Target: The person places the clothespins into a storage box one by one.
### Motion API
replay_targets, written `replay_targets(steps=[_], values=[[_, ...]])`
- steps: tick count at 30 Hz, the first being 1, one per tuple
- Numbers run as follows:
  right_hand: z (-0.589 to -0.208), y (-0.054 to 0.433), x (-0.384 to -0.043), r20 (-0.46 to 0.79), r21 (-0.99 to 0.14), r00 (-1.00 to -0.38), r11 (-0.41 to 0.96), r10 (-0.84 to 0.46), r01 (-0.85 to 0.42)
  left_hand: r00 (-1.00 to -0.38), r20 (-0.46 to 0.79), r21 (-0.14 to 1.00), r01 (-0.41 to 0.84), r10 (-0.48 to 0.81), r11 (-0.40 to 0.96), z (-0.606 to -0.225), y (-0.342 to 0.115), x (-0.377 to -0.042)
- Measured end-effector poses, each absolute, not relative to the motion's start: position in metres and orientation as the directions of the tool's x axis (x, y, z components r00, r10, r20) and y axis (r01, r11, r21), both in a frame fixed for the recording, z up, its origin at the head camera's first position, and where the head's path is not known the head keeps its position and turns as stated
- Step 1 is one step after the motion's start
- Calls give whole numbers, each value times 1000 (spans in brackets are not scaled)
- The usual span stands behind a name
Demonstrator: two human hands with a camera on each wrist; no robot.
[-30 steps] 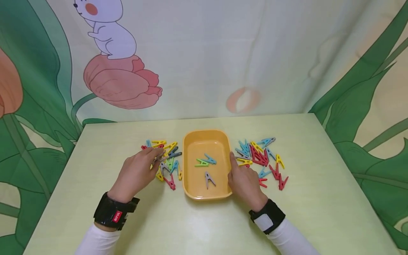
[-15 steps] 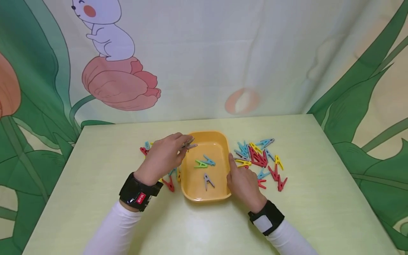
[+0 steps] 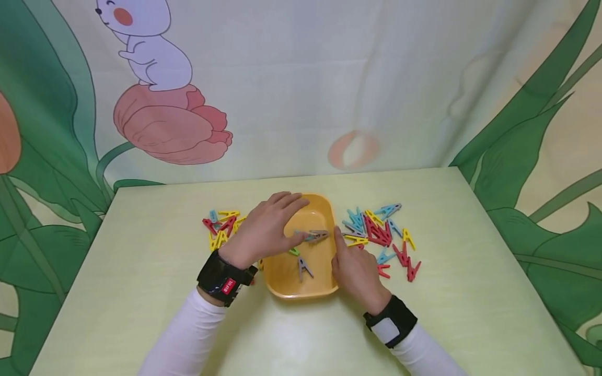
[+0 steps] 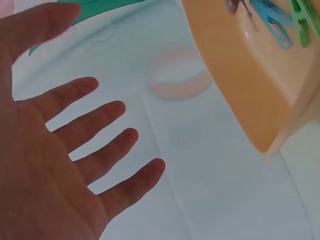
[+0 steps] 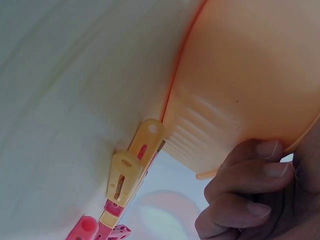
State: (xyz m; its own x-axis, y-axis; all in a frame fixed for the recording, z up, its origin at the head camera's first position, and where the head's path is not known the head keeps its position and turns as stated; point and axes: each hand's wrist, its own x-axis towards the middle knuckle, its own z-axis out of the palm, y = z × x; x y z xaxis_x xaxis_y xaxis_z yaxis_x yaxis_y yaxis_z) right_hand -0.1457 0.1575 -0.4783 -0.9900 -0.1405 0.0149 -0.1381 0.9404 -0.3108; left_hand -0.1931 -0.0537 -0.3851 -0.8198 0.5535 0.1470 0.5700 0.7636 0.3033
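Left hand (image 3: 263, 232), fingers spread, half-hides a green plastic clothespeg (image 3: 294, 252); right hand (image 3: 356, 271), fingers curled, grips an oblong orange plastic tray (image 3: 280, 284).

Yellow-orange tray (image 3: 288, 286); clothespins (image 3: 317, 236) inside, multicoloured others scattered either side.

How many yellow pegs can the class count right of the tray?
3: one yellow peg beside the tray, a second yellow peg by the red pegs, a third yellow peg farther right. Others may be hidden.
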Motion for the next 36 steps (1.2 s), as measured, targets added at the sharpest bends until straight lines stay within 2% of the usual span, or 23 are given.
replay_targets(steps=[6,20,28,36], values=[[-476,155,-144,18,-303,-990,943,-137,-136,-832,136,293,552,537,781,-386,-72,-192],[-477,154,-143,30,-295,-990,946,-134,-137,-912,70,270,407,404,872,-395,-140,-185],[-478,155,-144,27,-287,-991,949,-130,-132,-939,-7,266,329,343,906,-416,-168,-179],[-478,154,-144,24,-284,-991,950,-129,-130,-941,-63,257,306,331,917,-450,-182,-167]])
